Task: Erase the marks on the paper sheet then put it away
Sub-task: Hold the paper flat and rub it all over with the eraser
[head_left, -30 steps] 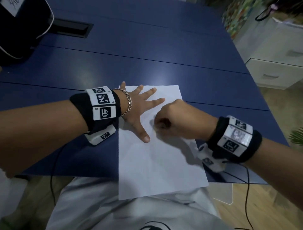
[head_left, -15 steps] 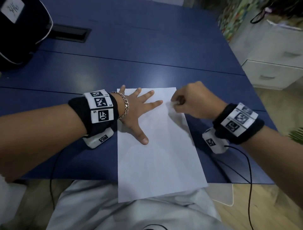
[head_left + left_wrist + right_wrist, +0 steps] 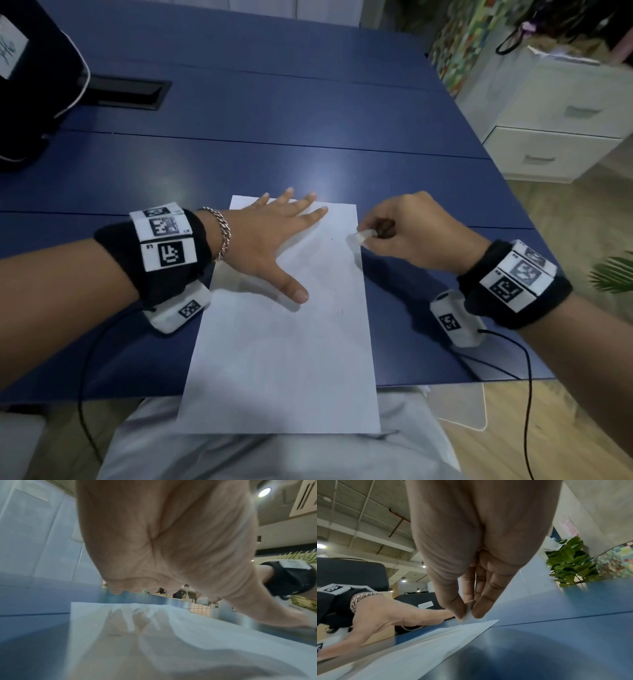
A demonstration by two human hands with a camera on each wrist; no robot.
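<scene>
Since a second ago your right hand (image 3: pixel 407 233) has swung from mid-sheet out to the sheet's far right edge, fingertips pinching a small white eraser (image 3: pixel 365 235). Your left hand (image 3: pixel 270 240) lies flat, fingers spread, pinning the paper sheet's (image 3: pixel 284 359) far end. Its long axis runs away from you, near end overhanging the blue table (image 3: pixel 274 113). Two faint specks near the right edge sit closest to your right hand.

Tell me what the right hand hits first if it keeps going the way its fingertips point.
Probably the paper sheet: the right hand, pinching the eraser, aims at its right edge; the left hand lies beyond.
</scene>
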